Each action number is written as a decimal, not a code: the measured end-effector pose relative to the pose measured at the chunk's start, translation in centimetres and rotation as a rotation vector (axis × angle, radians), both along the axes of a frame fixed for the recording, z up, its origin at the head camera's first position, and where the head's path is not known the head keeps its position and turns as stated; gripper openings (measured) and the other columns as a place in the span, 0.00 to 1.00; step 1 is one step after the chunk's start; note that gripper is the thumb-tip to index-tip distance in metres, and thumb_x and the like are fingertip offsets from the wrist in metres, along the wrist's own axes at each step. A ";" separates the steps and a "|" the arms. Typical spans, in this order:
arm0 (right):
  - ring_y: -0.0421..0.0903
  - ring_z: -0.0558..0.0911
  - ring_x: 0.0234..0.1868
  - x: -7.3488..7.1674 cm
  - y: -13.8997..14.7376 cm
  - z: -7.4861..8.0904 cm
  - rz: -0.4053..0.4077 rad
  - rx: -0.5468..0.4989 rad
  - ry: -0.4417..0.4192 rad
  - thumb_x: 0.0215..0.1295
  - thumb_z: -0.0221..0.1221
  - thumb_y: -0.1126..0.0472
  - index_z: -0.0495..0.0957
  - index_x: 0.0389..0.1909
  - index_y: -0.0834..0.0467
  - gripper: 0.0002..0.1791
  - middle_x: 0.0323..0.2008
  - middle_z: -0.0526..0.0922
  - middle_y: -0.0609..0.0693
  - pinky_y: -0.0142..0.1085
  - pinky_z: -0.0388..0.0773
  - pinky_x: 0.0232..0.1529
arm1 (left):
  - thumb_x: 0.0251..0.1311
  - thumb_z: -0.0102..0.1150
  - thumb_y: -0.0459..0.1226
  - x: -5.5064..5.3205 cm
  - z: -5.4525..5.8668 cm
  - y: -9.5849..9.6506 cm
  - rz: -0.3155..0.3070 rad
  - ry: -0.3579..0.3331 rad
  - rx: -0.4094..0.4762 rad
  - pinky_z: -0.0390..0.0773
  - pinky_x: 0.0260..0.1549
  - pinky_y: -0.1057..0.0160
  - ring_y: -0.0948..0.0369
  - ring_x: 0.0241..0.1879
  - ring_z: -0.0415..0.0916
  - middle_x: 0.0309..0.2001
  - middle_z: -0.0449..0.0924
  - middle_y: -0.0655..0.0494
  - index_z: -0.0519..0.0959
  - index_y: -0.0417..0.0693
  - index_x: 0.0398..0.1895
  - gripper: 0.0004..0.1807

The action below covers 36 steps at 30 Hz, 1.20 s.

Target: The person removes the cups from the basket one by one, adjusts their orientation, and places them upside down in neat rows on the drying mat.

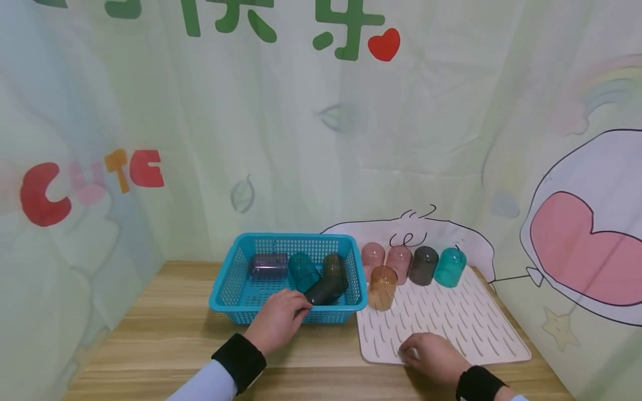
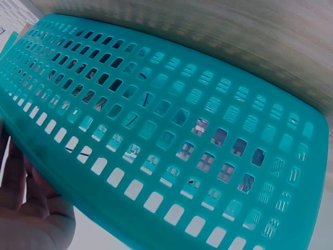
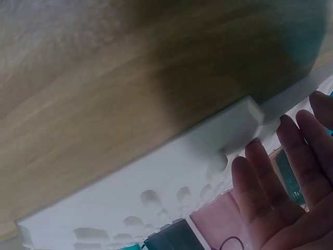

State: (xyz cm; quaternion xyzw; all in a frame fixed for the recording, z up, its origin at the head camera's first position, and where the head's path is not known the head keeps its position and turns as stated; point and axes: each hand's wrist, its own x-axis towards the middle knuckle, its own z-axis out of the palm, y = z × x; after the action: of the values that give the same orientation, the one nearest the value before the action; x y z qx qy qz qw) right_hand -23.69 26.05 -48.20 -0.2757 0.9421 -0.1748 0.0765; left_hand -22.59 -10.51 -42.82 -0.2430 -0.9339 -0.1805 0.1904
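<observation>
My left hand (image 1: 279, 320) reaches over the near rim of a blue perforated basket (image 1: 247, 240). Its thumb and fingertips pinch the near end of a dark grey cup (image 1: 323, 292), which lies tilted; the basket wall hides part of this grip in the left wrist view. Beside that cup lie an olive-brown cup (image 1: 333, 264), a teal cup (image 1: 303, 270) and a purple cup (image 1: 268, 265). Over the front edge of a white ridged mat (image 1: 451, 323), my right hand (image 1: 435, 355) holds nothing, its fingers loosely bent.
Upside down at the mat's back left stand two pink cups (image 1: 399, 263), another dark grey cup (image 1: 423, 265), another teal cup (image 1: 451, 267) and, nearer, an amber cup (image 1: 383, 288). Basket and mat sit side by side on a wooden table (image 1: 165, 328). A printed curtain (image 1: 281, 139) hangs behind.
</observation>
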 end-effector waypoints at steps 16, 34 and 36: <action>0.35 0.77 0.36 0.0 0.8 -0.1 0.044 0.017 -0.010 0.58 0.64 0.60 0.86 0.33 0.49 0.04 0.32 0.82 0.38 0.42 0.80 0.41 | 0.65 0.56 0.40 -2.3 2.1 0.5 0.135 -0.279 0.231 0.80 0.41 0.56 0.63 0.39 0.73 0.43 0.80 0.57 0.77 0.51 0.53 0.14; 0.33 0.76 0.36 -0.2 0.4 -0.2 0.137 -0.015 0.078 0.58 0.64 0.61 0.87 0.34 0.52 0.05 0.34 0.81 0.38 0.38 0.80 0.39 | 0.57 0.63 0.52 -6.6 4.9 2.1 0.238 -0.626 -0.197 0.78 0.38 0.55 0.57 0.29 0.72 0.31 0.78 0.52 0.80 0.39 0.33 0.22; 0.33 0.76 0.36 -0.2 0.4 -0.2 0.143 -0.018 0.089 0.58 0.64 0.62 0.87 0.33 0.52 0.05 0.34 0.81 0.39 0.38 0.80 0.39 | 0.56 0.63 0.52 -6.8 4.8 2.4 0.234 -0.633 -0.229 0.76 0.31 0.58 0.58 0.23 0.70 0.20 0.70 0.55 0.80 0.42 0.21 0.22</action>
State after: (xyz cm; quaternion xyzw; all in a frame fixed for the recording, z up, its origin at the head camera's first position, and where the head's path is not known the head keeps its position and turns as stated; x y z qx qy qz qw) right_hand -23.92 26.45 -48.43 -0.3502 0.9210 -0.1650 0.0445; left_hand -29.42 -8.06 -37.99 -0.0863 -0.9822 -0.1180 -0.1176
